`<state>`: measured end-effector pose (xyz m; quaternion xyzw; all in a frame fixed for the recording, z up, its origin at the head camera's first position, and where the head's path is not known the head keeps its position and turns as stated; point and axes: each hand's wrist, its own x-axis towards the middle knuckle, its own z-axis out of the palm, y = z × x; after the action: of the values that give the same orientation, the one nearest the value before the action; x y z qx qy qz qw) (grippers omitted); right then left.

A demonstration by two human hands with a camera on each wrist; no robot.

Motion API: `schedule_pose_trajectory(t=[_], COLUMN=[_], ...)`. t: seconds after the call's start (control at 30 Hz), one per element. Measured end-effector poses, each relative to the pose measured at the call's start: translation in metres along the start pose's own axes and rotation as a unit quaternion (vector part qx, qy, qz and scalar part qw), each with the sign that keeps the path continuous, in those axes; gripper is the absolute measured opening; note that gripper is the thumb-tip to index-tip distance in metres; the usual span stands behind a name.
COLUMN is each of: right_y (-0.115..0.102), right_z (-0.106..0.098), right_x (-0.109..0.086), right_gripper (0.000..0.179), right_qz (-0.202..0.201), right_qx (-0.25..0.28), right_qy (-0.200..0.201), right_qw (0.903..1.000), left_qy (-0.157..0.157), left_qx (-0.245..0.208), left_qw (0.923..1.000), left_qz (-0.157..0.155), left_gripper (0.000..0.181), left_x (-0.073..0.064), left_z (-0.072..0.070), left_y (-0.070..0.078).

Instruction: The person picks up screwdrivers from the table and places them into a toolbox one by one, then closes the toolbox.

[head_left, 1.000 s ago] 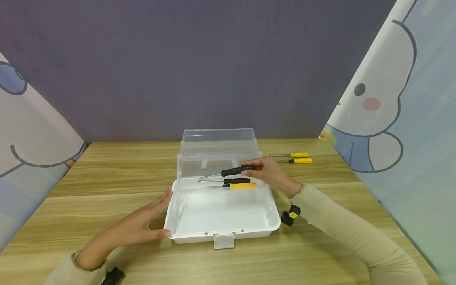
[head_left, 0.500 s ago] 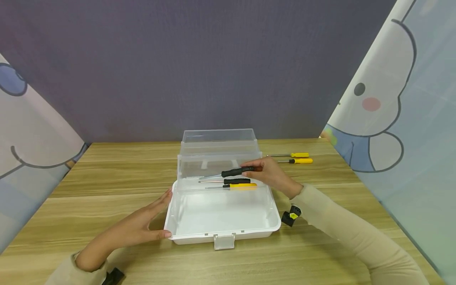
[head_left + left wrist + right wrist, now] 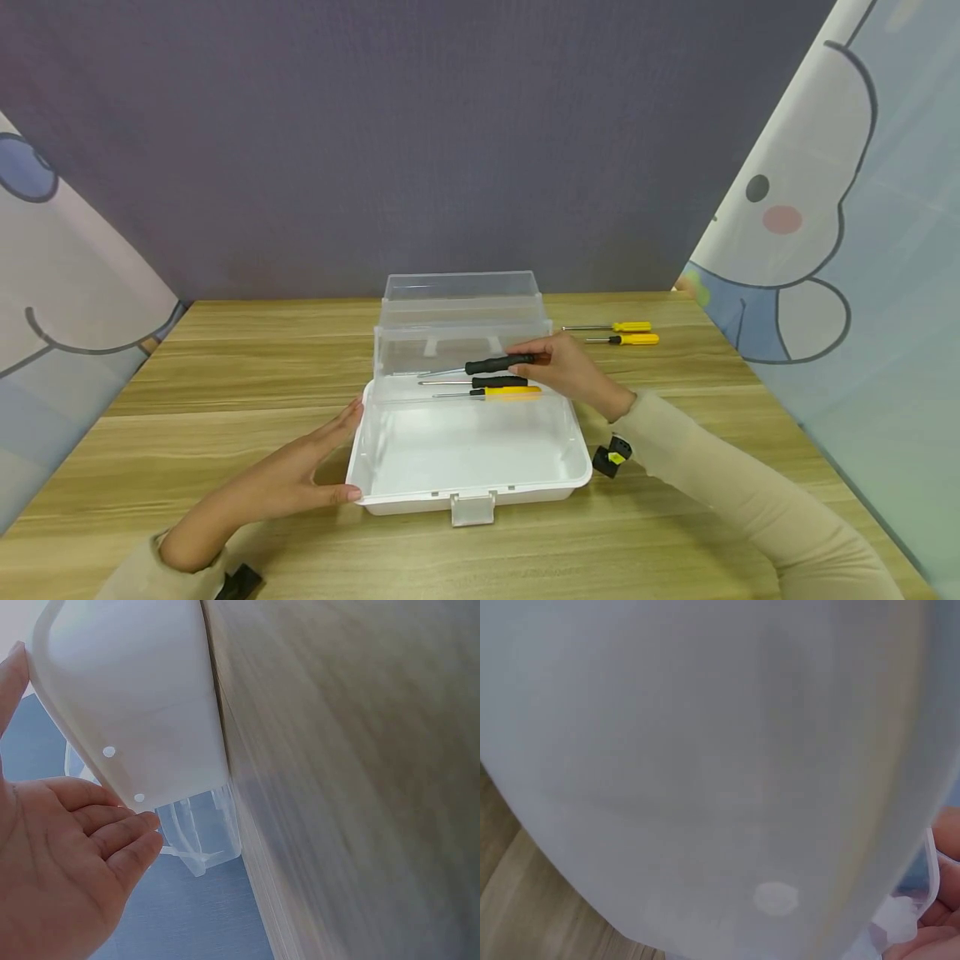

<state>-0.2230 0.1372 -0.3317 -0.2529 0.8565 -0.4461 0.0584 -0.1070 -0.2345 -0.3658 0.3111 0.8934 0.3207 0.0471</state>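
A white plastic toolbox (image 3: 465, 454) stands on the table, its clear lid (image 3: 461, 312) swung open at the back. My left hand (image 3: 288, 479) rests against the box's left side, fingers spread and fairly straight, the thumb at the front corner; in the left wrist view the fingertips touch the box rim (image 3: 86, 761). Over the clear tray (image 3: 397, 400) at the box's rear, my right hand (image 3: 566, 367) pinches a black-handled screwdriver (image 3: 491, 364) by its handle end. In that tray lie another black-handled screwdriver (image 3: 498, 382) and a yellow-handled one (image 3: 512, 392).
Two yellow screwdrivers, a farther one (image 3: 632, 327) and a nearer one (image 3: 633, 339), lie on the wooden table (image 3: 262, 375) right of the lid. A grey wall (image 3: 465, 142) rises behind. The box's outer wall (image 3: 705, 750) fills most of the right wrist view.
The handle of the pinched screwdriver has dipped slightly, so it lies a little flatter above the tray. My left hand and the box have stayed in place.
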Motion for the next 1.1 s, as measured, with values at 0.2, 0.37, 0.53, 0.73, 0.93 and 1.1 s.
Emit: schedule_pose_trajectory(t=[0.2,0.37,0.53,0.73,0.93,1.1], right_y=[-0.0011,-0.005,-0.0048,-0.0052,-0.0065,-0.007], right_z=[0.0007,0.0005,-0.0001,0.0003,0.0006,0.0011], right_x=[0.0001,-0.0001,0.0002,0.0007,0.0015,0.0025], right_gripper=[0.033,0.03,0.03,0.03,0.03,0.03], right_qz=[-0.013,-0.019,-0.021,-0.027,-0.027,-0.017], right_qx=[-0.017,-0.027,-0.029,-0.052,-0.07,-0.074], right_qy=[-0.002,-0.003,-0.016,-0.03,-0.032,-0.038], right_qw=[0.9998,0.9994,0.9992,0.9979,0.9967,0.9964], left_qy=[0.004,0.006,0.001,0.001,0.004,0.001], left_qx=[-0.001,0.006,0.005,0.003,0.004,0.0], left_qw=[1.0,1.0,1.0,1.0,0.9999,1.0], left_qz=[0.004,0.002,0.0,0.001,0.008,0.006], left_gripper=[0.093,0.093,0.094,0.093,0.091,0.092], left_x=[-0.0008,-0.0001,0.0015,0.0009,0.0001,0.0], left_z=[0.0007,0.0009,0.0008,0.0002,-0.0009,-0.0019], left_y=[-0.0011,-0.0022,-0.0027,-0.0028,-0.0013,-0.0001])
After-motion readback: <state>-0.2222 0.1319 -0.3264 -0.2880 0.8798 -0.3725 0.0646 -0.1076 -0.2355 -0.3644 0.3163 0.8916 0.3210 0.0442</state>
